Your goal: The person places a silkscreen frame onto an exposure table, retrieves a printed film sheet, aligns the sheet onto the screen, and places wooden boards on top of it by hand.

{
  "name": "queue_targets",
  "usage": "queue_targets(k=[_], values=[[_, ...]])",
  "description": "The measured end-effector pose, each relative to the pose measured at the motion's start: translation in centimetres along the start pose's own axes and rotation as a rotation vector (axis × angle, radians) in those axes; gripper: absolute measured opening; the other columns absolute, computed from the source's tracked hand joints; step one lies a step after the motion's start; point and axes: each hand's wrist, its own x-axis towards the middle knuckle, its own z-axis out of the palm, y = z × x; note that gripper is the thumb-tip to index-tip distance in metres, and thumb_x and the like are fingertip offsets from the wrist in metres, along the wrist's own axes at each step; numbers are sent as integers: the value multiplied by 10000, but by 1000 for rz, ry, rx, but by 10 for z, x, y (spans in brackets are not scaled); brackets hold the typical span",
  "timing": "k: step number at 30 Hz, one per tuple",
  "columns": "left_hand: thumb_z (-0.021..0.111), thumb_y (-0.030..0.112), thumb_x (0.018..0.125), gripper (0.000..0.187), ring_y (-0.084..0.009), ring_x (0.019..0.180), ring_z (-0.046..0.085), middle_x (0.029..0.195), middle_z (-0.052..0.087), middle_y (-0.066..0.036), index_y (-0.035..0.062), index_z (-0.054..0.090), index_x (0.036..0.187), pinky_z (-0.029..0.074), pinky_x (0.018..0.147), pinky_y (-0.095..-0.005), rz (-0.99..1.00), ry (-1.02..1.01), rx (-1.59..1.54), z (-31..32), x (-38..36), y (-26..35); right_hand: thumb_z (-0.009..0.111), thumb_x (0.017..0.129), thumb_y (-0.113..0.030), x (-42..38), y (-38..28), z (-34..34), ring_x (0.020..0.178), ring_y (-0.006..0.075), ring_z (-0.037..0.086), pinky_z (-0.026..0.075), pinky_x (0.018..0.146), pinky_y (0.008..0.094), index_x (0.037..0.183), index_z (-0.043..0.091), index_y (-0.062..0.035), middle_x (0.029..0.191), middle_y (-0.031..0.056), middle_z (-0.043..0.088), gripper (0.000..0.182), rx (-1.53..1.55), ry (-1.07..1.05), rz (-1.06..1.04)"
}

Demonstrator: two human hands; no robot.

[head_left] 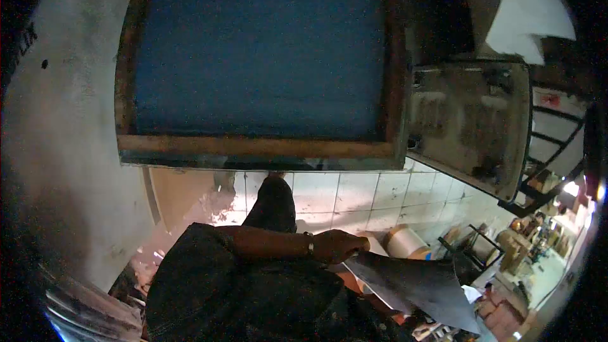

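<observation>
My left hand (339,246) reaches across my body, a bracelet or watch at its wrist. Its fingers are closed on the corner of a dark grey sheet (411,282), which hangs bent toward the lower right. A white edge shows along the sheet's underside. Part of my right hand (349,277) appears below the left one, mostly covered by the sheet and shadow, so its fingers cannot be made out. In front of me lies a wooden frame (266,145) around a flat dark blue surface (259,50).
A pale panel (69,120) stands at the left. A stained board (472,126) and black metal rack (554,145) are right of the frame. White floor tiles (358,193) lie below, with a large roll (405,242) and clutter (532,247) at right. White paper (529,16) is upper right.
</observation>
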Motion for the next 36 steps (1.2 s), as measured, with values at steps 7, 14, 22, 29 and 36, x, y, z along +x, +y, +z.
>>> queue_targets(k=[7, 14, 22, 29, 36], values=[[508, 191, 963, 199, -377, 849, 649, 896, 647, -174, 146, 524, 1156, 498, 717, -470, 58, 146, -177, -29, -4, 1, 556, 912, -424, -12, -50, 55, 901, 289, 650, 567, 786, 443, 1281, 515, -4, 1125, 120, 652, 561, -184, -93, 67], [519, 197, 954, 196, -368, 874, 656, 918, 656, -180, 131, 547, 1136, 502, 728, -469, 103, 291, -291, -6, 7, -31, 552, 914, -429, 2, -73, 78, 888, 281, 652, 565, 779, 435, 1272, 521, -5, 1106, 116, 656, 555, -284, -119, 90], [546, 161, 923, 224, -370, 805, 646, 880, 643, -183, 131, 533, 1145, 483, 668, -476, 114, 345, -231, -10, 10, -28, 548, 917, -435, 33, -97, 106, 873, 272, 654, 564, 770, 426, 1260, 528, -7, 1085, 111, 661, 549, -370, -208, 65], [546, 145, 911, 259, -378, 833, 642, 906, 644, -190, 118, 514, 1167, 483, 693, -487, 154, 323, -345, -9, 7, -22, 544, 919, -440, 38, -115, 116, 860, 264, 656, 563, 763, 418, 1250, 534, -8, 1067, 106, 665, 544, -423, -253, 24], [535, 157, 919, 273, -383, 835, 638, 905, 642, -185, 114, 498, 1186, 479, 694, -490, 179, 382, -320, -9, -6, -16, 541, 921, -445, 41, -131, 127, 847, 256, 657, 561, 756, 410, 1241, 540, -9, 1048, 102, 670, 540, -443, -254, -25]])
